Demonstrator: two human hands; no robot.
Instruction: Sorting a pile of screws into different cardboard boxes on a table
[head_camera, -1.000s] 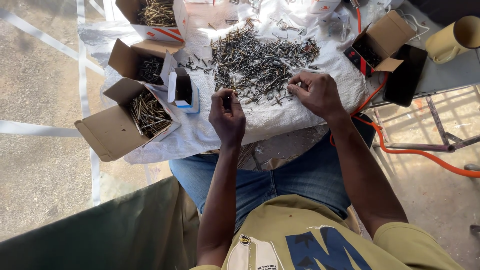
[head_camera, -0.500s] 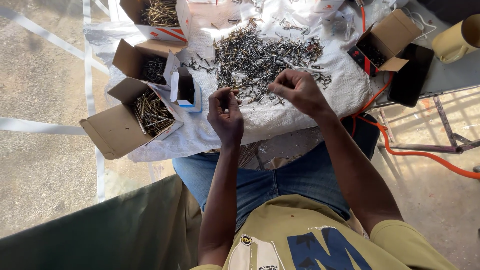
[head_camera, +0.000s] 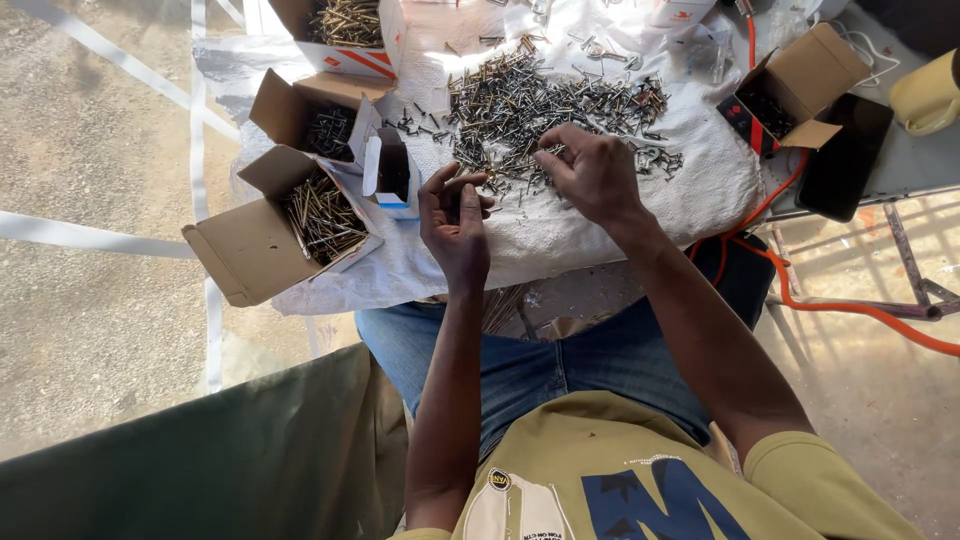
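A big loose pile of dark and brass screws (head_camera: 545, 105) lies on a white cloth (head_camera: 650, 205) over the table. My right hand (head_camera: 590, 175) rests on the pile's near edge, its fingertips pinched on a screw. My left hand (head_camera: 455, 220) is raised beside it at the cloth's front, fingers curled around a few small screws. To the left stand open cardboard boxes: one with long brass screws (head_camera: 320, 215), one with dark screws (head_camera: 325, 130), one at the top (head_camera: 345, 22), and a small white and blue box (head_camera: 390, 175).
At the right an open brown box (head_camera: 800, 85) holds dark screws, next to a black phone (head_camera: 845, 160) and a yellow cup (head_camera: 925, 95). An orange hose (head_camera: 850, 308) trails down off the table. A green sheet (head_camera: 200, 470) lies lower left; bare ground spreads beyond.
My right hand has moved left along the pile's near edge toward my left hand and pinched a screw. The left hand has stayed in place, fingers slightly opened. The view shifted a little.
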